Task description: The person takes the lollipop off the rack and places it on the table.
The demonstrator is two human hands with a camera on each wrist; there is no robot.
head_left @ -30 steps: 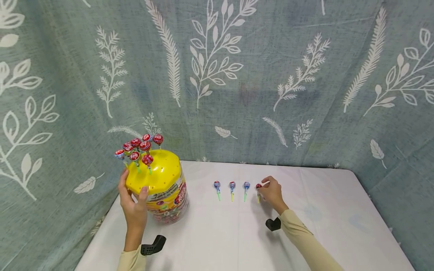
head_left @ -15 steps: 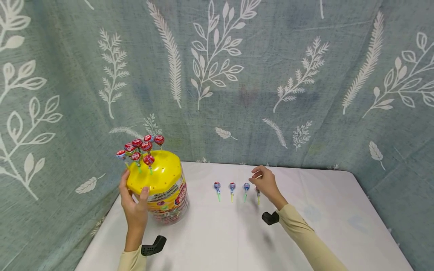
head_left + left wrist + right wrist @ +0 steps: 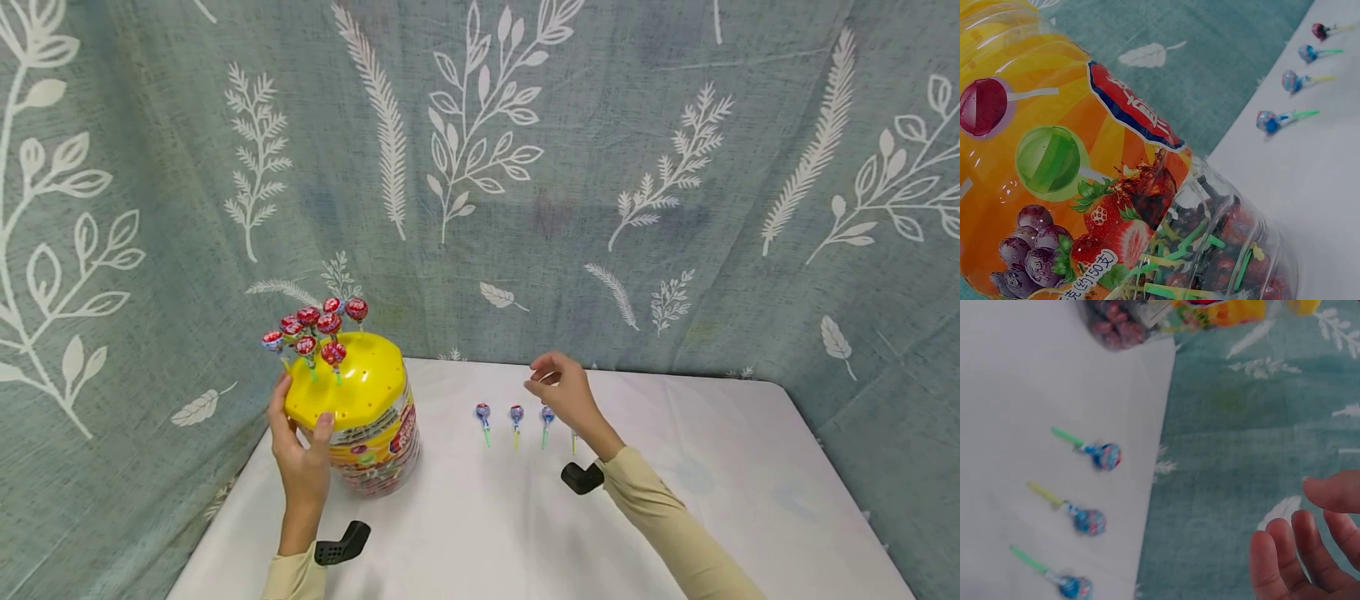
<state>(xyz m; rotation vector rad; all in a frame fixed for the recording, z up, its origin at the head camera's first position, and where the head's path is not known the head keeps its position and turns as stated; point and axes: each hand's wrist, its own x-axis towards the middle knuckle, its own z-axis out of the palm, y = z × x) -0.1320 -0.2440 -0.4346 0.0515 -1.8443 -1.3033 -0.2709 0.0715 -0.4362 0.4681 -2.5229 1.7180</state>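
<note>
A clear candy jar (image 3: 384, 454) with a yellow lid (image 3: 367, 387) and a fruit-printed label (image 3: 1054, 181) stands on the left. My left hand (image 3: 303, 458) grips it near the lid, thumb at the front and fingers round the side. Several wrapped lollipops (image 3: 329, 323) stick up from holes in the lid. To the right, a row of lollipops (image 3: 517, 413) lies on the table, sticks toward me. Above the row's right end hovers my right hand (image 3: 568, 396), fingers loosely bent around nothing. That hand partly hides the rightmost lollipop (image 3: 1319, 31) in the head view.
The table under everything wears a white cloth (image 3: 480, 533). Behind and at both sides hangs a green-grey curtain (image 3: 540, 275) with white leaf prints. Black wrist cameras (image 3: 583, 477) sit on both wrists.
My right hand has risen off the rightmost lollipop and drifted left, with nothing in it; that lollipop stays on the table. The left hand keeps its grip on the jar.
</note>
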